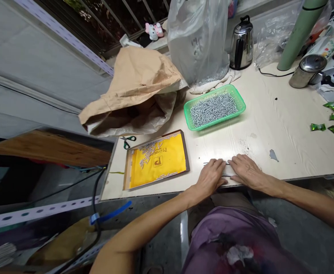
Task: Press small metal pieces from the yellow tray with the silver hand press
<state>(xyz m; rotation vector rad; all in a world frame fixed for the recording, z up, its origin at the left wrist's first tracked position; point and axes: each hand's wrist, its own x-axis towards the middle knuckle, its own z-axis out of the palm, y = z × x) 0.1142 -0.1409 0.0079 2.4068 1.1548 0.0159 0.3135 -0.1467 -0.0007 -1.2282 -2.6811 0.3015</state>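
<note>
Near table edge: left hand (209, 176) and right hand (246, 172), fingers flat, pressing a row of metal pins (226, 169); a nudge could likely scatter them floorward.

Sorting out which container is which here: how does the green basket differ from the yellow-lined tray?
The green basket is deep, perforated plastic, heaped full of small metal pieces; the yellow-lined tray is flat with a brown frame and holds only scattered pieces along its edges. The basket sits farther back on the table; the tray lies near the front edge, left of both hands. Both hold the same silvery pieces.
</note>
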